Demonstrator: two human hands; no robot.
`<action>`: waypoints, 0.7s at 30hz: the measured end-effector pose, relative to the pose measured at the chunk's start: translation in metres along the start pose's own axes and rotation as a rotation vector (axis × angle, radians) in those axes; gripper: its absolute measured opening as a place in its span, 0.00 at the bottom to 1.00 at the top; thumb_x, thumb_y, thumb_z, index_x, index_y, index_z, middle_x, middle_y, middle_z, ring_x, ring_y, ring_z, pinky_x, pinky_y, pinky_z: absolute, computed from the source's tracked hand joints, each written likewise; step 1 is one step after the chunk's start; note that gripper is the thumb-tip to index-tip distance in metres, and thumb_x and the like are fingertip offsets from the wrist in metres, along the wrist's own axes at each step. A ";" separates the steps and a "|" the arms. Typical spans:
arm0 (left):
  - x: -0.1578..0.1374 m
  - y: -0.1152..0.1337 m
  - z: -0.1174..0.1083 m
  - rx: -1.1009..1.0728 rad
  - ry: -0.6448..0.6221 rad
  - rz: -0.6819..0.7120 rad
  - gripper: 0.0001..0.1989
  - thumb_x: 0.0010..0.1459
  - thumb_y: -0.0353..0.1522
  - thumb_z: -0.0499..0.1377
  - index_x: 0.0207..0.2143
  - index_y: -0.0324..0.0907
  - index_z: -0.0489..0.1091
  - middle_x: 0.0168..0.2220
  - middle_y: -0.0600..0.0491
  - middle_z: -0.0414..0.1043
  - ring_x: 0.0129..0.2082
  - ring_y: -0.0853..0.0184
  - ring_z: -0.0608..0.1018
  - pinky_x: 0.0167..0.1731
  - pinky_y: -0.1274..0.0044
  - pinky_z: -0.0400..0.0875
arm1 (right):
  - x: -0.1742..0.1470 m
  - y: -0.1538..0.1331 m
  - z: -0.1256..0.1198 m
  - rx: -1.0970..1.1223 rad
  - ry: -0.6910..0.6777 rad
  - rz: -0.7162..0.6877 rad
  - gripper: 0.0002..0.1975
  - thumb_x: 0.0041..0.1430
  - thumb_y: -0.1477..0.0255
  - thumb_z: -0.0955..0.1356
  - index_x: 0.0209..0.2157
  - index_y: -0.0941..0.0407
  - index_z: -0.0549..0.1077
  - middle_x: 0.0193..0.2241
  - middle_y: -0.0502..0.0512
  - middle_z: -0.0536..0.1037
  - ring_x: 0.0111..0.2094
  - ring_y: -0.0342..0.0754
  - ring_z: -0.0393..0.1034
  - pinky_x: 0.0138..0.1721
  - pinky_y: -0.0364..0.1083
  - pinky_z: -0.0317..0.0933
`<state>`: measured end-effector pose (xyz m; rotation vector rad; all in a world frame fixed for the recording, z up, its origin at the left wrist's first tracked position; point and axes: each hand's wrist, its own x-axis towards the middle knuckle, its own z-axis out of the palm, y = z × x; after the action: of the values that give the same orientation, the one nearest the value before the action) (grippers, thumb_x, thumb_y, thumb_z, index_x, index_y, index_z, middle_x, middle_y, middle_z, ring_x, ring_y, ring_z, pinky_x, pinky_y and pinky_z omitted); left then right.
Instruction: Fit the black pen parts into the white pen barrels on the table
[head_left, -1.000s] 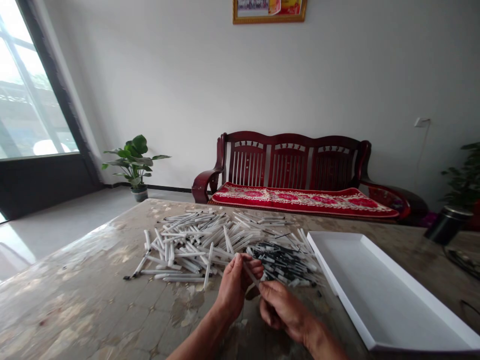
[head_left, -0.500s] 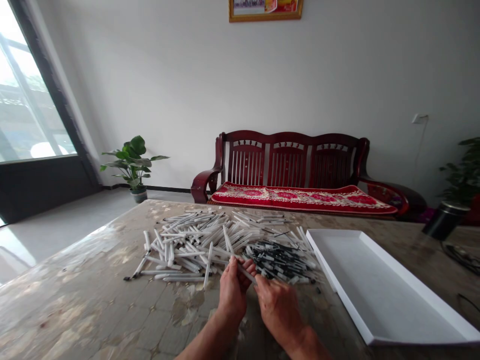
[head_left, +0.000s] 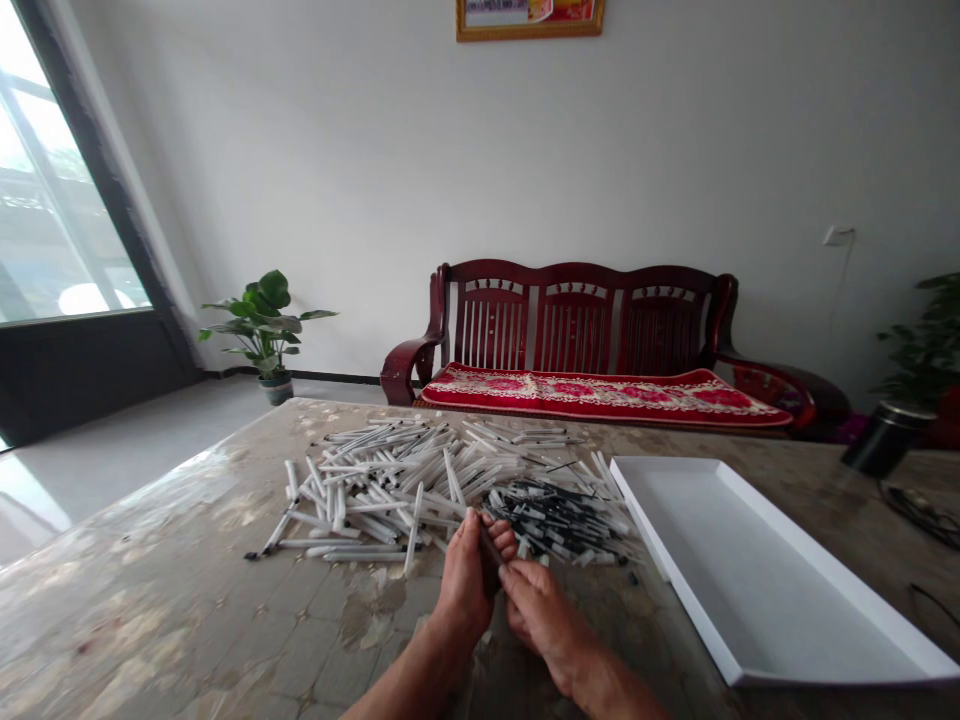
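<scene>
My left hand point(head_left: 463, 572) is closed around a pen point(head_left: 491, 547), whose far end lies under the thumb. At the near end of that pen, the fingertips of my right hand point(head_left: 546, 608) are pinched shut. The part of the pen between my hands looks dark; the rest is hidden by my fingers. Just beyond my hands on the table lies a loose heap of white pen barrels point(head_left: 375, 490). To its right, close to my right hand, is a pile of black pen parts with clear tips point(head_left: 562, 515).
A shallow white box point(head_left: 795, 580) stands on the right of the table point(head_left: 187, 620), which has a patterned, glossy cover. A black cylinder point(head_left: 889, 438) and dark cables point(head_left: 919, 518) are farther right. Behind the table is a red wooden bench point(head_left: 577, 330).
My right hand has shifted slightly down and turned at the pen's near end. The pen now points more steeply toward me. My left hand keeps its hold, and the piles look unchanged.
</scene>
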<state>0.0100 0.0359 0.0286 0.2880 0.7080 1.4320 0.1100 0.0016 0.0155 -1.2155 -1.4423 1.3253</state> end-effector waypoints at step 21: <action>0.012 0.010 -0.009 0.396 -0.036 0.194 0.16 0.48 0.33 0.69 0.42 0.41 0.76 0.47 0.43 0.78 0.50 0.56 0.78 0.50 0.73 0.70 | 0.000 0.006 -0.029 -0.621 0.328 -0.227 0.14 0.66 0.68 0.60 0.39 0.52 0.76 0.33 0.54 0.83 0.36 0.51 0.78 0.34 0.43 0.63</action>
<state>-0.0037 0.0466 0.0246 0.7048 0.9533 1.4575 0.1389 0.0077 0.0132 -1.5133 -1.7367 0.4950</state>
